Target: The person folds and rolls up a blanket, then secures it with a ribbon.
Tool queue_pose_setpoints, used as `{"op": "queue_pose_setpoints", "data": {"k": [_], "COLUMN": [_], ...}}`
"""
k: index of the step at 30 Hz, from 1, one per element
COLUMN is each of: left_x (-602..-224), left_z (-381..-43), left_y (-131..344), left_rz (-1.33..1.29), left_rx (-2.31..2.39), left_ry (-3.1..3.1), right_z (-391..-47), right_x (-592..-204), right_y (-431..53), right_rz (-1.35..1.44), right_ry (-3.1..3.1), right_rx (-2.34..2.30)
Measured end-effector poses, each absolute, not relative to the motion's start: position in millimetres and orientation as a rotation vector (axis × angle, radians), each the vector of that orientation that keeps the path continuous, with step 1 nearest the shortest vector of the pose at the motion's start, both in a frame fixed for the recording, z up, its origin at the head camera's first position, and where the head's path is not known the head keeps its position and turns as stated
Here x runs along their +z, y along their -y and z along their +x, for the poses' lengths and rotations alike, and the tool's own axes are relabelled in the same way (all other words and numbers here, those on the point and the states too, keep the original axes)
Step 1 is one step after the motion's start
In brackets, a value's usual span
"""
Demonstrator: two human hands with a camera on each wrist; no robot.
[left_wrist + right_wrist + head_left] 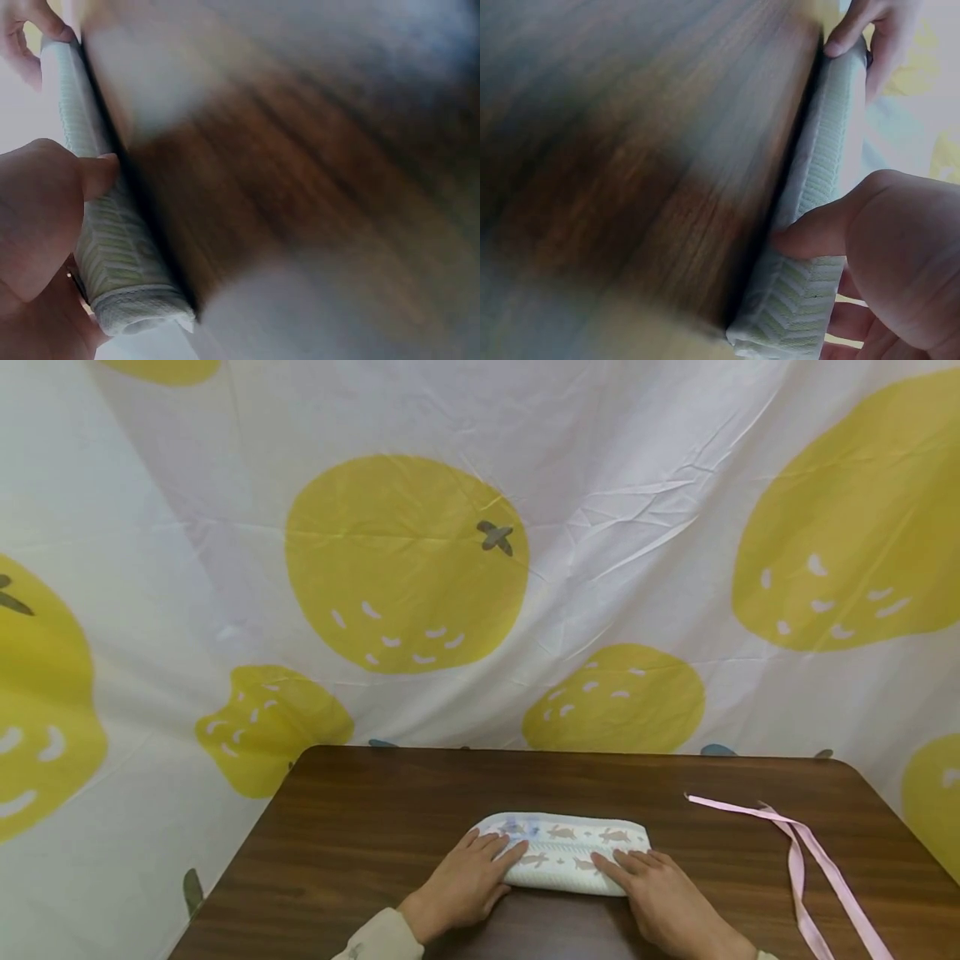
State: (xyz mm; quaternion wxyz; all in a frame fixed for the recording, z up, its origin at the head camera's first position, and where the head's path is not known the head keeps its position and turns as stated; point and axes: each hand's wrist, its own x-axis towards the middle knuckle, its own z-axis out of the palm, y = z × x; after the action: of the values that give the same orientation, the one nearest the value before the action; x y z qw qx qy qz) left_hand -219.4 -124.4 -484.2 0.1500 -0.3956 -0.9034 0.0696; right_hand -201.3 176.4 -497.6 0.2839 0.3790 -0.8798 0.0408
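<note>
A pale white-green folded towel (564,853) with brown animal shapes lies lengthwise across the table. My left hand (467,881) holds its left end, with fingers over the top and the thumb along the near side. At the other end my right hand (667,893) grips it in the same manner. The left wrist view shows the herringbone-textured near side of the towel (124,251) and a rounded, layered end. In the right wrist view, the right thumb presses the near face of the towel (821,161). The towel's underside is hidden.
Two strands of pink ribbon (836,868) lie to the right on the dark wooden table (322,860). Behind the table's far edge hangs a white cloth (622,435) printed with yellow fruit.
</note>
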Motion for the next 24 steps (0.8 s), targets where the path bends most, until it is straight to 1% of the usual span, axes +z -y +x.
{"op": "queue_pose_setpoints", "data": {"k": [12, 19, 24], "left_x": [-476, -461, -449], "left_z": [-216, -216, -226], "left_y": [124, 125, 124], "left_rz": [-1.174, -1.245, -1.264], "left_rx": [0.120, -0.017, -0.140], "left_ry": [2.647, 2.723, 2.874], "right_z": [-199, -205, -214], "right_x": [-488, -477, -471], "right_y": [-177, -186, -189], "right_rz": [1.032, 1.149, 1.138], "right_ry": [2.362, 2.463, 2.614], "right_rx": [0.217, 0.430, 0.585]}}
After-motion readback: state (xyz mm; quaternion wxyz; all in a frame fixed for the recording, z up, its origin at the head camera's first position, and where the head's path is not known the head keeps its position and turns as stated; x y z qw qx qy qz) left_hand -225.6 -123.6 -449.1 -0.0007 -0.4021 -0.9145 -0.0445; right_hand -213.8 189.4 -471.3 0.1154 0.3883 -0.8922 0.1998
